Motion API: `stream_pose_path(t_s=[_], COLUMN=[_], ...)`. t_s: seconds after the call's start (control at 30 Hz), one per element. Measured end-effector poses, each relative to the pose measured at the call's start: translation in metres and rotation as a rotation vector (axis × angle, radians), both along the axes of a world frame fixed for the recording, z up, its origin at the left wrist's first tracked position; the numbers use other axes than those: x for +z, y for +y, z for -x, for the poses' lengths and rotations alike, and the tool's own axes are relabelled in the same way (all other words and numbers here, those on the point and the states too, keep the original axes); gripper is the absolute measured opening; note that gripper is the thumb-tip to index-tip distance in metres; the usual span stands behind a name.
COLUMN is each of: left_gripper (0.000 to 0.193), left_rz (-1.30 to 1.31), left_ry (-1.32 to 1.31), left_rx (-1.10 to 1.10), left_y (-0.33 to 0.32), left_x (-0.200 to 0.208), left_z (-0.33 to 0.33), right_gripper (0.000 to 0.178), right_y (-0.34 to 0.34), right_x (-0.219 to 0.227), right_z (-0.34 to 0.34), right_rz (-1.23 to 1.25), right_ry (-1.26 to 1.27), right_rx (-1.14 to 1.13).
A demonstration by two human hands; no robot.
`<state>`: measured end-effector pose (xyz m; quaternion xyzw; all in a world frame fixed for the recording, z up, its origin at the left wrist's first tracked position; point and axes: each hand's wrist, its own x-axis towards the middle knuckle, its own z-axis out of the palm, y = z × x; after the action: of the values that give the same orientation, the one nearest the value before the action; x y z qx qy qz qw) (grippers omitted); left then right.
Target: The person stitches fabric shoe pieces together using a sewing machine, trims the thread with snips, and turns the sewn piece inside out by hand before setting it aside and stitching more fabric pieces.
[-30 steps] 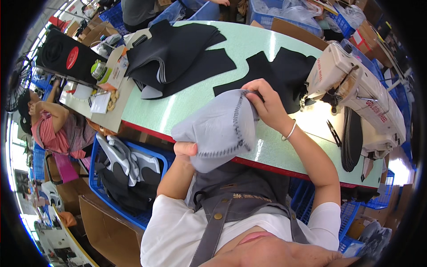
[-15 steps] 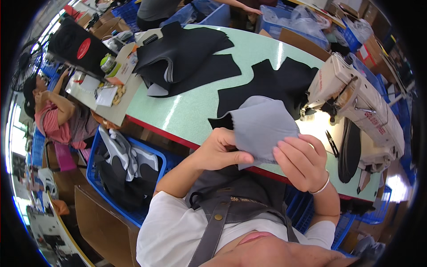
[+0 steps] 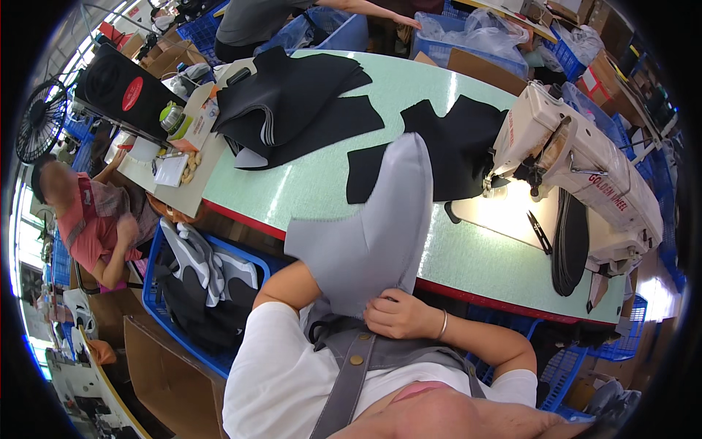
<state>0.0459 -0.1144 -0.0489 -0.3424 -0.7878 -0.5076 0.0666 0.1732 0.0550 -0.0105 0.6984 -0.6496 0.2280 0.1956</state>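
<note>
A grey boot-shaped fabric liner [image 3: 369,234] stands up in front of my chest, its rounded narrow end pointing away over the table. My left forearm [image 3: 291,284] goes behind or into its lower left part; the fabric hides my left hand and its fingers. Low on the liner, my right hand [image 3: 401,314] is closed on the bottom edge, pinching the cloth near a seam. Beyond the liner, flat black fabric pieces [image 3: 457,139] lie on the pale green table [image 3: 314,186], reaching up to the sewing machine [image 3: 585,168].
A stack of black cut pieces [image 3: 285,95] lies at the far left. Black thread snips [image 3: 540,233] and a pile of dark narrow pieces [image 3: 569,249] are by the machine. A blue basket [image 3: 208,351] of cut pieces stands at left, near a co-worker in pink [image 3: 95,219].
The liner has turned from a folded, flattened shape to a raised boot shape. My left hand has gone out of sight behind or inside it; my right hand has moved down to its lower edge.
</note>
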Motion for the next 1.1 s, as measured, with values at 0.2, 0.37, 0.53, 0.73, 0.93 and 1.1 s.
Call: stream_pose_path(t_s=[0.2, 0.37, 0.53, 0.73, 0.93, 1.1], left_gripper=[0.055, 0.057, 0.062, 0.056, 0.051, 0.047], left_rz=[0.328, 0.339, 0.4, -0.033, -0.04, -0.048], left_ry=[0.257, 0.386, -0.259, -0.567, -0.376, -0.226], left_rx=[0.367, 0.36, -0.015, -0.265, -0.261, -0.482], left_y=[0.036, 0.04, 0.039, 0.031, 0.061, 0.071], left_x=[-0.063, 0.023, 0.086, 0.027, -0.025, -0.062], left_z=[-0.053, -0.07, -0.087, -0.104, -0.143, -0.168], right_gripper=[0.012, 0.016, 0.027, 0.021, 0.017, 0.025], right_y=[0.009, 0.034, 0.069, 0.072, 0.125, 0.18], right_x=[-0.015, 0.017, 0.086, 0.087, 0.081, 0.066], right_z=[-0.009, 0.014, 0.028, 0.028, -0.002, -0.029], right_rz=[-0.08, 0.026, 0.286, 0.212, 0.589, 0.497], right_ry=[-0.014, -0.02, -0.246, -0.53, -0.538, -0.46], right_rx=[0.024, 0.003, -0.5, -0.61, -0.942, -1.237])
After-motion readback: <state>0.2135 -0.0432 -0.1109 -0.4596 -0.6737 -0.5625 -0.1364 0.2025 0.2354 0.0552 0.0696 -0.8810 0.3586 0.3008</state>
